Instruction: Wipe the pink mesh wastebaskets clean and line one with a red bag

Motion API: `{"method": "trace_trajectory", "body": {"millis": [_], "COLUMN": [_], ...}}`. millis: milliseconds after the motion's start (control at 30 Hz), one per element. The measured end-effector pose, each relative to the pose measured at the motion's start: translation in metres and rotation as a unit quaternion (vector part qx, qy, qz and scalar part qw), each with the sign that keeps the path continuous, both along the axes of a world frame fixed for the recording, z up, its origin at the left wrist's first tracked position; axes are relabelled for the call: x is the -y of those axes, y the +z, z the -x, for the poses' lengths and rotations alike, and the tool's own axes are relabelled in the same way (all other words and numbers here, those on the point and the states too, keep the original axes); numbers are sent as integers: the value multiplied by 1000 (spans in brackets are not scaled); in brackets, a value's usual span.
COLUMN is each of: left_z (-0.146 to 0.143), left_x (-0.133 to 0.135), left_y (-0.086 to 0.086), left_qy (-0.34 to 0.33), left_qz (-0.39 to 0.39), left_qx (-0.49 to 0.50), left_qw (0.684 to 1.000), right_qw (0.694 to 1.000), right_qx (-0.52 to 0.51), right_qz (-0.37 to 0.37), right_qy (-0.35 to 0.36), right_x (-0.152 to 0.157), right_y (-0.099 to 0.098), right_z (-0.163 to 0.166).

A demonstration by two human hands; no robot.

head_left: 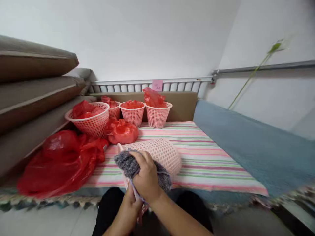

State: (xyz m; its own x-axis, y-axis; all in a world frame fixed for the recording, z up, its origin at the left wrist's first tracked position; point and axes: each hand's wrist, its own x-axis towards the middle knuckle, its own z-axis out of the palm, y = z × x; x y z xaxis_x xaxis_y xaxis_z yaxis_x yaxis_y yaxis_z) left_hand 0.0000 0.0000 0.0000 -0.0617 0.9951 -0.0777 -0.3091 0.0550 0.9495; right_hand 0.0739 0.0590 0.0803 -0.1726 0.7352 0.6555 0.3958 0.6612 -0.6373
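Observation:
A light pink mesh plastic basket (157,149) lies tipped on its side on the striped cloth, its open end to the left. My right hand (147,177) is closed over a fuzzy grey cloth (126,163), pressing it against the near side of the basket. Part of the cloth shows on both sides of the hand. Lower down, my left hand (131,201) is closed at the basket's near rim, where a thin lilac strip (136,191) runs past the fingers. Its fingertips are partly hidden.
Pink baskets holding red plastic bags (157,117) stand at the back and left. Loose red bags (61,164) lie at left and beside a basket (95,126). Stacked cushions (36,88) rise at left. A blue-grey padded side (246,137) borders the striped cloth (209,164) at right.

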Motion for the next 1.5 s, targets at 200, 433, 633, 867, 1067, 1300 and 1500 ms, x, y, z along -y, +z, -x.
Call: {"method": "trace_trajectory", "body": {"millis": [200,433,633,867,1067,1300,1500], "left_z": [-4,-11,-12,-13,-6,-9,-10], "left_x": [13,24,25,21,22,20,25], "left_y": [-1,-18,-16,-5,-7,-29,-33], "left_qy": [31,-48,-30,-34,15,-36,-90], "left_qz": [-7,-19,-40,-53,-61,-69,-100], "left_qx": [-16,-34,-47,-17,-37,-12,-57], "left_qw": [999,998,998,998,997,997,989], "right_qw": [997,933,907,956,986,982,920], "right_qx": [69,153,184,147,134,152,233], "right_qz": [-33,86,100,30,-31,-52,48], "right_qy": [-6,-315,-365,-254,-91,-96,-312], "right_x": [1,-76,-88,-44,13,-5,-74], "right_y": [-17,-38,-44,-30,-11,-31,-39], "right_z": [-12,-128,-157,-86,-2,-22,-107]}}
